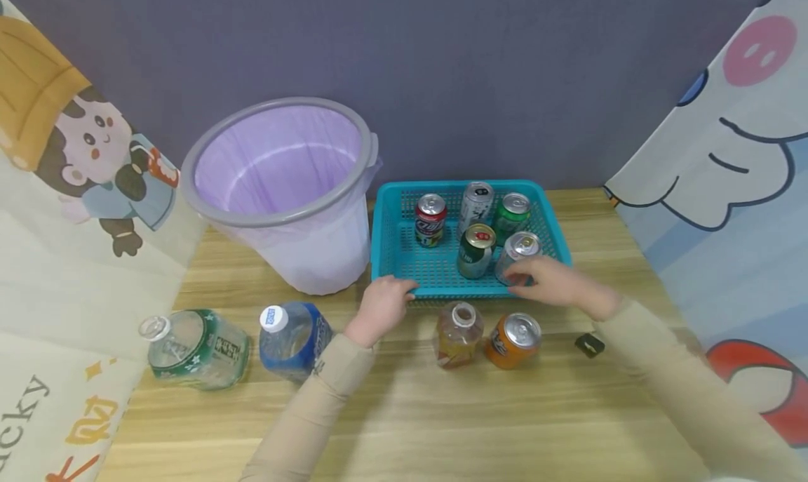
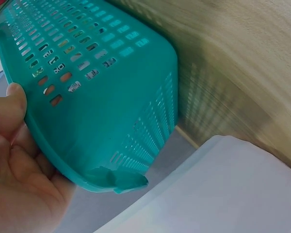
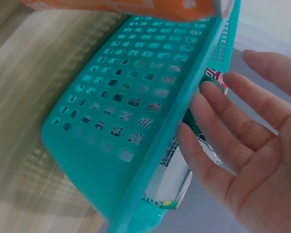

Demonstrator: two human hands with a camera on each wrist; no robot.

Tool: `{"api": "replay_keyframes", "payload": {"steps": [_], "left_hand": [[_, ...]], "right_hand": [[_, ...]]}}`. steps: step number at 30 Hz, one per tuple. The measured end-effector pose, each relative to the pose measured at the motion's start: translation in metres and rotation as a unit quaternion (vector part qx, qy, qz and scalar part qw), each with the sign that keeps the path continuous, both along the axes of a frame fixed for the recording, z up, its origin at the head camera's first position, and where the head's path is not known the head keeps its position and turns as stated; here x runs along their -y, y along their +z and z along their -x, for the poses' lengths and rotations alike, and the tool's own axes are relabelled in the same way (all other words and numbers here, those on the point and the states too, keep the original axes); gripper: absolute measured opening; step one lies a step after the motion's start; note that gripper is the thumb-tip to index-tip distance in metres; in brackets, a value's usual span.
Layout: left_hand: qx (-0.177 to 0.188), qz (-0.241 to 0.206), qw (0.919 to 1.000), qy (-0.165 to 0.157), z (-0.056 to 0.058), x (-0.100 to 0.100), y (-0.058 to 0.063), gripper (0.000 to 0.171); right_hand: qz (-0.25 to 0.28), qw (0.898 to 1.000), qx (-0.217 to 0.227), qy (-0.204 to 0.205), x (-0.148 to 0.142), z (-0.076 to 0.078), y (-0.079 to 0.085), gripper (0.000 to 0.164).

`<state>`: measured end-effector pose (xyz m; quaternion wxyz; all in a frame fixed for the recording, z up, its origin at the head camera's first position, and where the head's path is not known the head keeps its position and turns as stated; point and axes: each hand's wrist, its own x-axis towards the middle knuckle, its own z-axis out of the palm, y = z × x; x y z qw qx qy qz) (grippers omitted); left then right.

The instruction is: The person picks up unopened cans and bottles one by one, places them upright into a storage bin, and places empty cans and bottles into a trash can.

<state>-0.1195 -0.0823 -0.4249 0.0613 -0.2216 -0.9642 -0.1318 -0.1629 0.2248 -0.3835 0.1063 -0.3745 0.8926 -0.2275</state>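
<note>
A teal perforated basket [image 1: 454, 293] holds several upright drink cans, among them a red can [image 1: 431, 220], a dark green can with a gold top [image 1: 476, 252] and a silver-topped pale can [image 1: 521, 252]. My left hand [image 1: 384, 306] grips the basket's front rim near its left corner, thumb over the edge in the left wrist view. At the front right, my right hand [image 1: 548, 280] is over the rim beside the pale can. In the right wrist view its fingers [image 3: 218, 109] are spread and loosely bent, with nothing held.
A lined purple bin [image 1: 315, 250] stands left of the basket. In front are a juice bottle [image 1: 459, 335] and an orange can [image 1: 513, 340]. A blue-labelled bottle [image 1: 293, 342] and a green-labelled bottle [image 1: 198, 349] stand left. A small dark object [image 1: 590, 345] lies right.
</note>
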Motion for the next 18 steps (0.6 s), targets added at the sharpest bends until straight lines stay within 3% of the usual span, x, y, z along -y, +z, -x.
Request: {"api": "replay_keyframes", "payload": {"steps": [5, 18], "left_hand": [[0.000, 0.001, 1.0000, 0.001, 0.000, 0.000, -0.001, 0.018], [-0.001, 0.004, 1.0000, -0.002, 0.000, 0.000, -0.001, 0.019]], "right_hand": [[0.016, 1.000, -0.022, -0.003, -0.002, -0.007, -0.001, 0.017], [0.044, 0.999, -0.028, 0.004, -0.008, -0.024, -0.007, 0.015]]}}
